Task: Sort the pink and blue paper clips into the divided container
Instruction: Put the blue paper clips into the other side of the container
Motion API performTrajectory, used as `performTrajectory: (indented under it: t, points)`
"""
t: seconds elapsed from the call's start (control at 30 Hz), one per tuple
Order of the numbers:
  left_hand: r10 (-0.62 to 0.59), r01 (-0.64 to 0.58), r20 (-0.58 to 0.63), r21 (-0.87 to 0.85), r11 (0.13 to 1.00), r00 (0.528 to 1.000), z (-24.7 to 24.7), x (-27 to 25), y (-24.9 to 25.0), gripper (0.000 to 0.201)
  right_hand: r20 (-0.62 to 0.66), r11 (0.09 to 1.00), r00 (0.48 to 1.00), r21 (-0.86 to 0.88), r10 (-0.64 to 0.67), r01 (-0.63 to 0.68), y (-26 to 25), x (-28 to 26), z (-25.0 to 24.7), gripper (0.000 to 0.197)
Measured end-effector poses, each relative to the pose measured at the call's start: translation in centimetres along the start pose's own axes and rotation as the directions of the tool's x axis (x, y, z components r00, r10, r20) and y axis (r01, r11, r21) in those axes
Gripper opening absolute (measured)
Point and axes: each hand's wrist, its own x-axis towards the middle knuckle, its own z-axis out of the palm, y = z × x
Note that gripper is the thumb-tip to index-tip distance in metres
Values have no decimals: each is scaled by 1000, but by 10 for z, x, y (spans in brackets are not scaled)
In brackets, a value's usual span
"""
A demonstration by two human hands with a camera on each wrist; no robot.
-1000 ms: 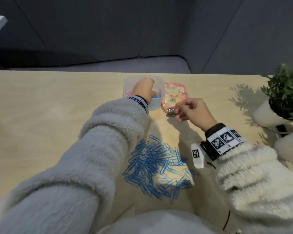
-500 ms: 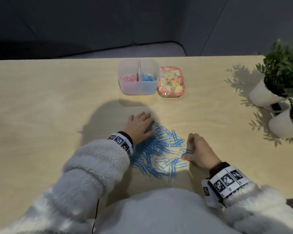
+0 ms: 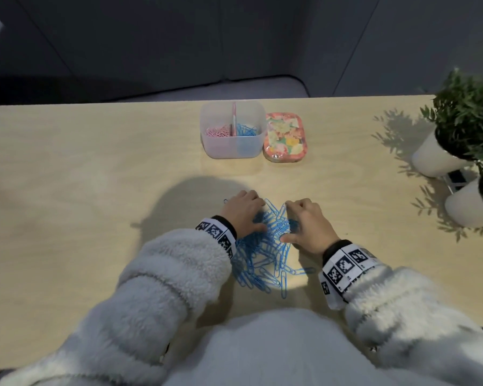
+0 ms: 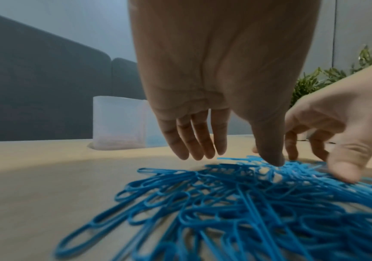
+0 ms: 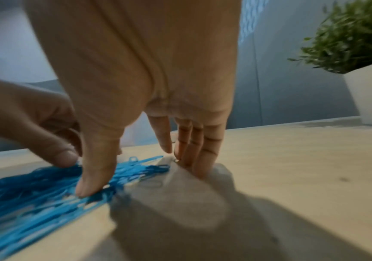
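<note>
Toward the left of centre in the head view, the left hand (image 3: 241, 214) rests on the near-left edge of the pile of blue paper clips (image 3: 265, 254), its fingers only loosely bent; the left wrist view shows them hanging almost straight, the thumb tip touching the pile, nothing pinched. The pile spreads on the wooden table (image 3: 67, 190) in the lower middle of the frame, just in front of the person. On its right edge the right hand (image 3: 307, 224) presses down, thumb on the clips and fingertips on the wood beside them, also not closed on anything.

Above the pile, at upper centre, stands the divided container (image 3: 232, 147): pink clips (image 3: 219, 132) lie in its left compartment, blue clips in its right. I judge the pink sorting finished, since no pink clips show on the table; the bulk of the blue pile is left to move. Just right of the container lies a flowered lid (image 3: 285, 137), and at the far right two potted plants (image 3: 466, 126).

No brand or readable writing appears; the wristbands (image 3: 346, 264) carry only black-and-white square code markers.
</note>
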Motion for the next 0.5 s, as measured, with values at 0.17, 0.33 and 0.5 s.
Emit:
performTrajectory:
  t: [0.17, 0.33, 0.5]
  points:
    - [-40, 42, 59, -33, 999, 997, -3, 10, 13, 25, -2, 993, 994, -34, -110, 110, -17, 15, 6, 52]
    - [-46, 47, 31, -39, 998, 998, -1, 9, 10, 20, -84, 986, 982, -19, -169, 168, -18, 17, 9, 22]
    - [-48, 48, 4, -51, 998, 999, -1, 5, 2, 20, -107, 980, 989, 161, -99, 115, -13, 20, -3, 10]
